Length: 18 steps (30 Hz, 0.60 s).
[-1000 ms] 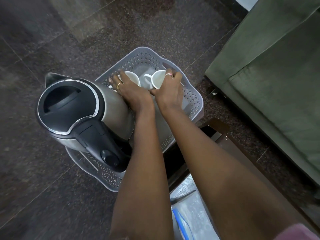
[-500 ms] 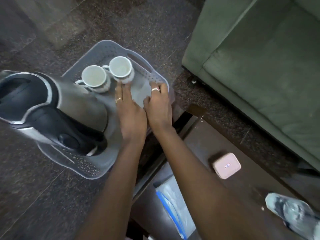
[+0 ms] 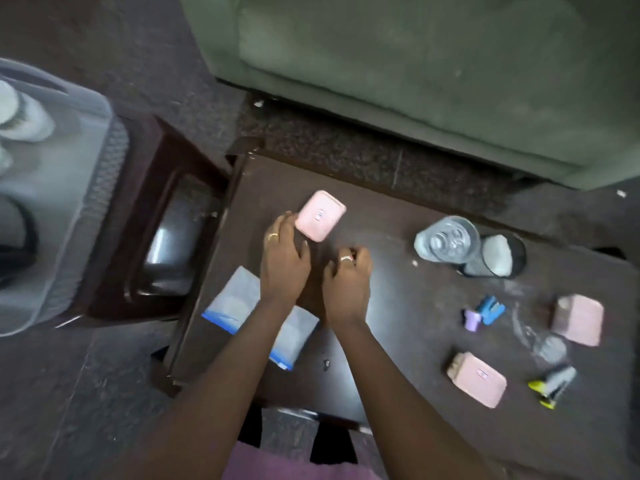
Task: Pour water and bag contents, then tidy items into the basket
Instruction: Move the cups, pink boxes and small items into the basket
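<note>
A: Since the grey perforated basket (image 3: 52,209) at the far left of the frame already holds white cups, which step is this?

B: Tidying, I judge. Over the dark glossy table (image 3: 398,306) at centre, the left hand (image 3: 284,261) touches a rounded pink box (image 3: 320,215), fingers loosely spread, gripping nothing. A clear plastic bag (image 3: 235,299) lies partly beneath its forearm.

A: And the other?

B: The right hand (image 3: 346,285) is curled, empty. Next calls for closing on that smooth box. Two more pink boxes (image 3: 476,379) wait lower right.
</note>
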{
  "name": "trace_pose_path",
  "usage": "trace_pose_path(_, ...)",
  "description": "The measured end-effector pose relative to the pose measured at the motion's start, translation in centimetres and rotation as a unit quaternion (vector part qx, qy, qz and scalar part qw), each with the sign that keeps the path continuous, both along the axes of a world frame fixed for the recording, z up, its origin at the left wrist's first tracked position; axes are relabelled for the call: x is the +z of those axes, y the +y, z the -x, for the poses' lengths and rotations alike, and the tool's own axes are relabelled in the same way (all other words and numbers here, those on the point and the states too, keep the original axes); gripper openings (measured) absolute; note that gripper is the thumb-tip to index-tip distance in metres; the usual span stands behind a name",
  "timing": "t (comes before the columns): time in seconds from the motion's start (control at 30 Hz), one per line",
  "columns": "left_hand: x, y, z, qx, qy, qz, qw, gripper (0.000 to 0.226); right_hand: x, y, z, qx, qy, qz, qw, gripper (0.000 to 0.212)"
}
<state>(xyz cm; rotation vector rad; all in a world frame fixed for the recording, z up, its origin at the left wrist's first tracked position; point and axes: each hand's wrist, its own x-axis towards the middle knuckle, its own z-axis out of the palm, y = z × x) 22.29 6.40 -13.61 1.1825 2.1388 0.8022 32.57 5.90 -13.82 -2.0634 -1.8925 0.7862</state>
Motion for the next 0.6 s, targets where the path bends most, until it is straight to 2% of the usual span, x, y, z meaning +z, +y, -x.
trace_pose_path(0.17, -2.9, 4.0, -2.8, -0.041, 0.124, 0.074, 0.989, 0.091, -1.7, -3.4, -12.0, -0.025, -0.075, 0.084, 0.993, 0.041)
trace_pose_path(0.27, -3.9, 5.9, -3.5, -0.032, 0.12, 0.112, 0.986, 0.108, -2.1, -5.2, -17.2, 0.0, -0.106, 0.122, 0.987, 0.064)
trace_pose_path(0.43, -4.7, 6.6, -4.9, -0.062, 0.13, 0.133, 0.981, 0.098, -2.8, -8.2, -24.5, 0.01, -0.171, 0.097, 0.98, 0.087)
trace_pose_path(0.53, -4.8, 6.4, -6.0, -0.055, 0.176, 0.149, 0.971, 0.095, -2.9, -9.4, -27.7, 0.0, -0.221, 0.153, 0.963, 0.1)
trace_pose_path(0.6, -4.7, 5.9, -7.2, -0.058, 0.186, 0.155, 0.968, 0.094, -3.1, -10.0, -29.2, -0.008, -0.23, 0.175, 0.957, 0.099)
